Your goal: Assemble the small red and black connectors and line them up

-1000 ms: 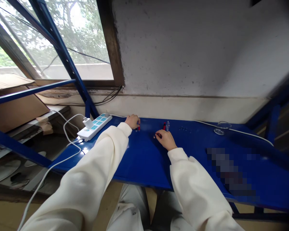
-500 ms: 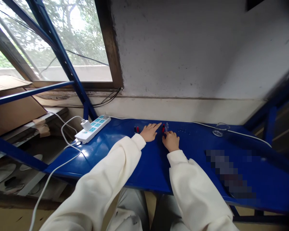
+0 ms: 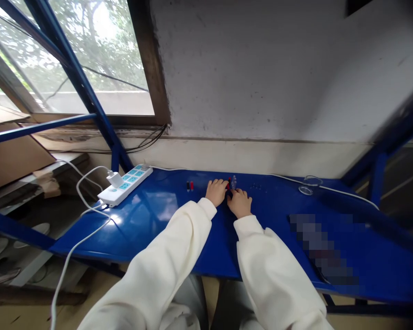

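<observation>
On the blue table, my left hand [image 3: 216, 192] has its fingers bent together, their tips against a small red tube-like piece [image 3: 227, 186] beside my right hand. My right hand [image 3: 240, 203] lies close by, its fingers curled at the foot of the small pieces; what is between them is too small to make out. Just beyond it a little group of clear pieces [image 3: 234, 182] stands upright. Left of my hands, a small black piece [image 3: 188, 185] and a red piece [image 3: 192, 185] stand side by side.
Several tiny clear pieces [image 3: 256, 186] lie right of my hands. Farther right are a clear round dish-like object [image 3: 306, 189] and a blurred-out dark object [image 3: 321, 250]. A white power strip [image 3: 125, 185] with a plugged-in cable sits left. Blue frame posts flank the table.
My left hand has moved right and its stretched fingers have bent in to the red piece by my right hand. My right hand has stayed in nearly the same place. The view has shifted slightly.
</observation>
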### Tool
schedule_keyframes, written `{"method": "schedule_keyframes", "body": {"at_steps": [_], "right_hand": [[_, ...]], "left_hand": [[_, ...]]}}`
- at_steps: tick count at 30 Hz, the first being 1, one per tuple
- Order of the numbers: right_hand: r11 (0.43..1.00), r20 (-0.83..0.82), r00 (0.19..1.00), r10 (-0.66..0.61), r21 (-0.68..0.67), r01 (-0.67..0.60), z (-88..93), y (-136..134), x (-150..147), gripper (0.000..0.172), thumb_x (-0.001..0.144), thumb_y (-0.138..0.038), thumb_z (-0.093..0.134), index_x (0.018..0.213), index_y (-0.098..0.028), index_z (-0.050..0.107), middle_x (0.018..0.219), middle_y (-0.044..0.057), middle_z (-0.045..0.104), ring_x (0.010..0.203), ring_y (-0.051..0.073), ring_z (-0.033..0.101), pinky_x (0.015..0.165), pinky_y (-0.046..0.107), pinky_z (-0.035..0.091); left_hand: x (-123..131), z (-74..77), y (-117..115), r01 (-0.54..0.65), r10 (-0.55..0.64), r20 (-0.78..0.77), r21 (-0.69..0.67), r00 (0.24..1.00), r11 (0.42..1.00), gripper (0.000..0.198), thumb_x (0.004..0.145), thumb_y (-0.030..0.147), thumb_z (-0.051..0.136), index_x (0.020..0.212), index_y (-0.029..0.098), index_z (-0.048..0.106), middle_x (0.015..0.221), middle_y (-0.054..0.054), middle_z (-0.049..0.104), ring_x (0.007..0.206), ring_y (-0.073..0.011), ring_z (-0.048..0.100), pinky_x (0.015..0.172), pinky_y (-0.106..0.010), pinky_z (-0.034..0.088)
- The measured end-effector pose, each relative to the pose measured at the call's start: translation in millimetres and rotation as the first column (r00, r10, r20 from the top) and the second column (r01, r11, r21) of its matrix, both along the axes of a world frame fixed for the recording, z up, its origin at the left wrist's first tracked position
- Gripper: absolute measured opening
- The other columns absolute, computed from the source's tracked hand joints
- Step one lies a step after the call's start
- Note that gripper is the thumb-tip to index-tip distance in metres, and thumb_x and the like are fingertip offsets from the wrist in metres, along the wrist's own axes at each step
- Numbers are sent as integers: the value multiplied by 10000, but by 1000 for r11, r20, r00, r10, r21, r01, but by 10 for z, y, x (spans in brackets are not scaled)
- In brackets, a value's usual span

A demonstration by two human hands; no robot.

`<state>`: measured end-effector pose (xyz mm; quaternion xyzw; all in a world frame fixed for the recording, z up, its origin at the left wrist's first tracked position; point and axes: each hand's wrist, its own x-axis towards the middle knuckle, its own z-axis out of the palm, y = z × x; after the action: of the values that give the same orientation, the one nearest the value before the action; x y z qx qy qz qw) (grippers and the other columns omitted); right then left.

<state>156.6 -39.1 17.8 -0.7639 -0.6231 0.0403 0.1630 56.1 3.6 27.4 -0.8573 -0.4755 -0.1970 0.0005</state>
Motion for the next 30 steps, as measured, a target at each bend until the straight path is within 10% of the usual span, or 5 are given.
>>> {"method": "schedule_keyframes", "body": {"at_steps": [7, 14, 21, 30], "right_hand": [[1000, 12, 1000, 5, 23, -6, -39, 12, -7, 397, 811, -310, 385, 1169, -176, 492, 1219, 147, 453, 1094, 271, 375, 828, 433, 293], [1000, 21, 1000, 4, 27, -5, -87, 41, -17, 415, 820, -305, 357, 1196, -173, 471, 1242, 138, 440, 1104, 276, 361, 844, 467, 286], [1000, 28, 1000, -4, 30, 4, -141, 67, -15, 426, 826, -321, 345, 1213, -179, 449, 1255, 122, 431, 1127, 268, 338, 868, 479, 271], [999, 36, 998, 46, -10, -45, -49, -3, -40, 395, 825, -302, 347, 1172, -163, 474, 1207, 128, 456, 1085, 265, 373, 825, 452, 307]], "left_hand": [[-145, 114, -34, -47, 31, 295, 45, 955, 998, 90, 764, 190, 494, 805, 181, 573, 806, -44, 604, 787, -172, 534, 736, -319, 377], [-407, -74, -219, -82, 80, 776, -37, 626, 996, 103, 731, 249, 529, 776, 164, 565, 697, -18, 590, 595, -96, 529, 588, -225, 432], [-462, -202, -241, -96, 172, 872, -143, 459, 985, 104, 674, 248, 580, 723, 159, 560, 650, -13, 576, 569, -92, 526, 575, -225, 439], [-442, -131, -286, -90, 191, 881, -169, 432, 981, 118, 676, 260, 577, 726, 155, 559, 650, -14, 572, 577, -93, 525, 574, -224, 435]]}}
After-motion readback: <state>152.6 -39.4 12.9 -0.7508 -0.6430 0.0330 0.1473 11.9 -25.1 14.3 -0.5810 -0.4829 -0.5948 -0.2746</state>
